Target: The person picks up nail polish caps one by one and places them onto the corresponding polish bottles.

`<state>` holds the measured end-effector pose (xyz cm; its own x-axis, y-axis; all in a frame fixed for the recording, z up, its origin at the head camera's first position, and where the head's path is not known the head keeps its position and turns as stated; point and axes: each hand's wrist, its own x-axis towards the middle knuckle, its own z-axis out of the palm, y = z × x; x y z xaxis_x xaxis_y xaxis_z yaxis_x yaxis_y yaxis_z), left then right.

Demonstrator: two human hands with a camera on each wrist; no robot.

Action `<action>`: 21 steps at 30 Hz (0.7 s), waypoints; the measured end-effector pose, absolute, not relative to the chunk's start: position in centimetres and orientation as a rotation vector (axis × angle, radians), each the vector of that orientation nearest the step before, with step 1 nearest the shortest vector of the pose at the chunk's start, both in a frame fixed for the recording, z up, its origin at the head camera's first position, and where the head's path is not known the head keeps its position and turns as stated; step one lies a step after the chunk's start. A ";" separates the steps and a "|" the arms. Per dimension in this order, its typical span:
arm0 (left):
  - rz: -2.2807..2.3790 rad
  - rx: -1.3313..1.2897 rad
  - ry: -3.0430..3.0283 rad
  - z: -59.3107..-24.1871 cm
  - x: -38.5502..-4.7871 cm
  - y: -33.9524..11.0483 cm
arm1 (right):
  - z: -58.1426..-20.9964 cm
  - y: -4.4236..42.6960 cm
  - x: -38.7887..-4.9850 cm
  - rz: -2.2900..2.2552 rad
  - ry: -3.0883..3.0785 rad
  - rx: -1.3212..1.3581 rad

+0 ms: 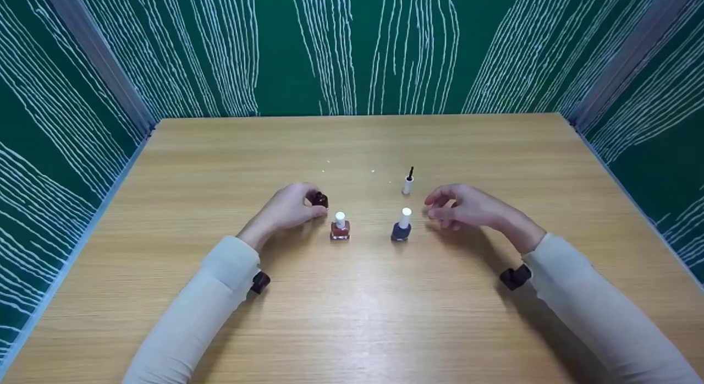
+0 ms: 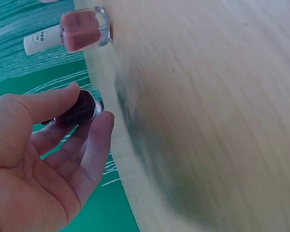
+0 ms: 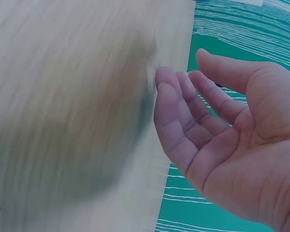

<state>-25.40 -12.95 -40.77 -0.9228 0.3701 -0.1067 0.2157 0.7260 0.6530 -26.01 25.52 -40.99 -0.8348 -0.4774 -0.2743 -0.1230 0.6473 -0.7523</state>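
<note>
My left hand (image 1: 294,205) pinches a dark nail polish bottle (image 2: 81,110) between thumb and fingers, close to the table; no white cap shows on it. Just right of that hand stands a capped nail polish bottle with pinkish-red polish (image 1: 340,229). A dark blue-purple capped nail polish bottle (image 1: 401,231) stands farther right. Behind it a white brush cap (image 1: 407,185) stands on end, its dark brush pointing up. My right hand (image 1: 467,205) hovers right of the blue-purple bottle, fingers loosely bent, with nothing in its grasp.
The wooden table (image 1: 352,307) carries several tiny white specks (image 1: 373,171) behind the bottles. Green walls with white streaks (image 1: 357,54) rise at the back and both sides. Dark wrist cameras (image 1: 515,277) hang below both sleeves.
</note>
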 end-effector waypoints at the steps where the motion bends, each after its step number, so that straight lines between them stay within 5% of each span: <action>1: 0.978 0.471 2.704 -40.8 -25.4 -13.0 | -41.1 25.5 -26.1 -1.065 2.410 -0.462; 21: 1.052 0.506 2.722 -36.3 -23.6 -13.5 | -41.3 25.5 -28.0 -1.302 2.333 -0.303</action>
<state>-23.63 -13.53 -36.34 -0.9261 0.3747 -0.0437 0.2479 0.6917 0.6783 -28.02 25.51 -41.31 -0.8754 -0.3971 -0.2757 0.0262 0.5304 -0.8473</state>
